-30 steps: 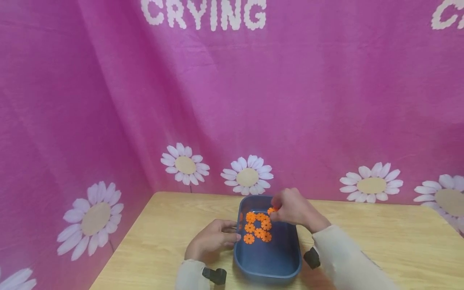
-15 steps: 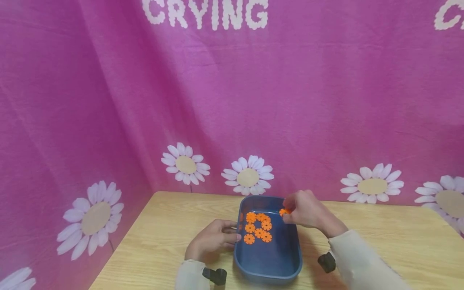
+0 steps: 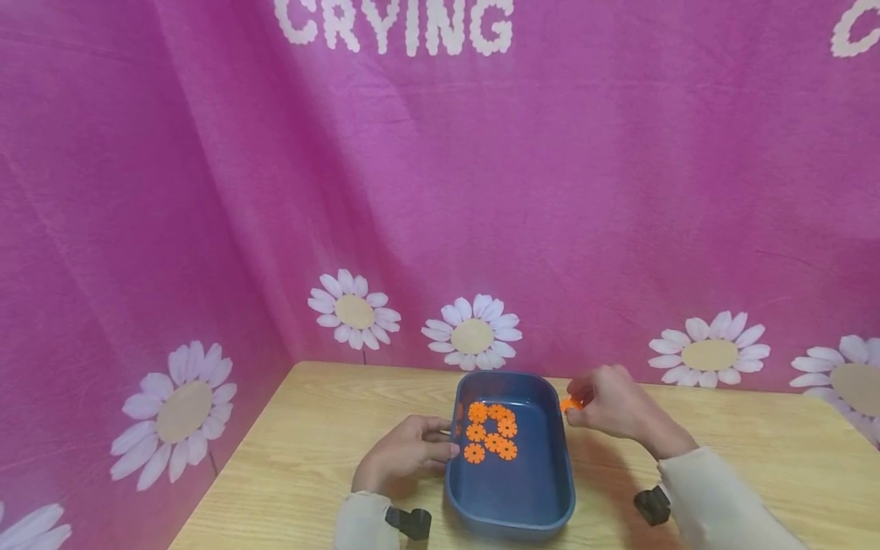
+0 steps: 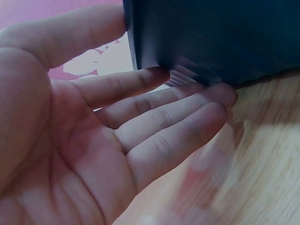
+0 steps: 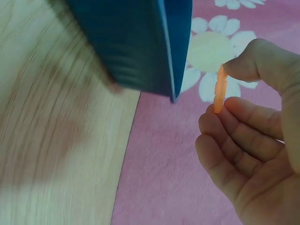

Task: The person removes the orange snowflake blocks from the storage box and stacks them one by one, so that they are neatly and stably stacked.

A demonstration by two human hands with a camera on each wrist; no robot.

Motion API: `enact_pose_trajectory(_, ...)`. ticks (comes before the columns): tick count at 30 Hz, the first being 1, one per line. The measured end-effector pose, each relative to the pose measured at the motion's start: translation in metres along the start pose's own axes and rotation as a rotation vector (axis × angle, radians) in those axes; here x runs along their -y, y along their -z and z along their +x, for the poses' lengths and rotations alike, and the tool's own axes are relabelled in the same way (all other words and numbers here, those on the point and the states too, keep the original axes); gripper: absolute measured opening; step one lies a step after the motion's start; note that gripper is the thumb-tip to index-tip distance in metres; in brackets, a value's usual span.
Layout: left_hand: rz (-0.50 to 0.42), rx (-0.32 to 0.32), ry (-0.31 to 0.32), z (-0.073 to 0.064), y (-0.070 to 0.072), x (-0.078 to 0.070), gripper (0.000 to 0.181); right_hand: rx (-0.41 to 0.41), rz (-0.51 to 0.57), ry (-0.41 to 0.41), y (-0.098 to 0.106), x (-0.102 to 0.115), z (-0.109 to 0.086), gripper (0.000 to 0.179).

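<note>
Your left hand [image 3: 406, 452], fingers extended, touches blue tray [image 3: 512, 493], left side; your right hand [image 3: 615, 405] pinches orange disc [image 5: 220, 89], just right of tray; orange pieces [image 3: 475, 432] lie inside, left.

Beyond the pale wood-grain table [image 3: 323, 412] I noted a magenta cloth [image 3: 584, 191], printed with white daisies [image 3: 471, 336] low down and cream "CRYING" lettering [image 3: 412, 29] up high.

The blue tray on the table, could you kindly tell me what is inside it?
Inside the blue tray is a cluster of orange discs, toward its left side in the head view. Some overlap, hiding parts of the lower ones and whatever is beneath.
</note>
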State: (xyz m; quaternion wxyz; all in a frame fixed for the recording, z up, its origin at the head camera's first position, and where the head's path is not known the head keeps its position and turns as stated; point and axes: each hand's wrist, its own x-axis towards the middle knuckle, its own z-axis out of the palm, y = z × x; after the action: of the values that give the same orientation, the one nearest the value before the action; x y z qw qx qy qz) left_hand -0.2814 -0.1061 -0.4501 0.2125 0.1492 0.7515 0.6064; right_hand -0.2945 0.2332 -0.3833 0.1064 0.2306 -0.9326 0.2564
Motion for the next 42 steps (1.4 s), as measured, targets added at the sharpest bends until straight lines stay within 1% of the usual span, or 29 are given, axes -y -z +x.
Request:
enact_pose_trajectory(3,0.004,0.005,-0.010,0.000,0.000,0.001,0.050,-0.025,-0.025,0.023,0.001,-0.009,-0.005,0.019)
enact_pose_trajectory(7,-0.018,0.007,-0.012,0.000,0.000,0.002,0.050,-0.030,-0.046,0.017,0.001,-0.019,-0.011,0.018)
enact_pose_trajectory(12,-0.030,0.009,-0.009,0.000,0.000,0.001,0.050,0.002,-0.040,-0.020,-0.003,-0.030,-0.018,0.022)
enact_pose_trajectory(14,-0.023,0.010,-0.008,-0.001,0.000,0.001,0.050,0.014,-0.033,-0.024,-0.005,-0.034,-0.021,0.025)
enact_pose_trajectory(18,-0.025,0.014,-0.012,-0.001,-0.001,0.000,0.050,0.021,-0.026,-0.034,-0.008,-0.041,-0.026,0.026)
enact_pose_trajectory(25,-0.029,0.009,-0.017,-0.002,-0.001,-0.001,0.048,0.036,-0.042,-0.058,-0.011,-0.049,-0.029,0.024)
enact_pose_trajectory(28,-0.035,0.011,-0.017,-0.002,-0.001,-0.001,0.047,0.061,-0.039,-0.079,-0.013,-0.052,-0.031,0.023)
enact_pose_trajectory(31,-0.031,0.008,-0.012,-0.002,-0.001,0.000,0.048,0.095,-0.033,-0.118,-0.016,-0.056,-0.035,0.021)
enact_pose_trajectory(34,-0.034,0.005,-0.005,-0.002,-0.001,0.001,0.048,0.106,-0.047,-0.126,-0.020,-0.060,-0.039,0.017)
enact_pose_trajectory(39,-0.019,0.000,-0.008,-0.002,-0.001,0.001,0.048,0.100,-0.071,-0.089,-0.026,-0.064,-0.044,0.012)
enact_pose_trajectory(42,-0.006,-0.002,-0.018,-0.002,0.000,0.001,0.048,0.103,-0.071,-0.056,-0.028,-0.065,-0.046,0.014)
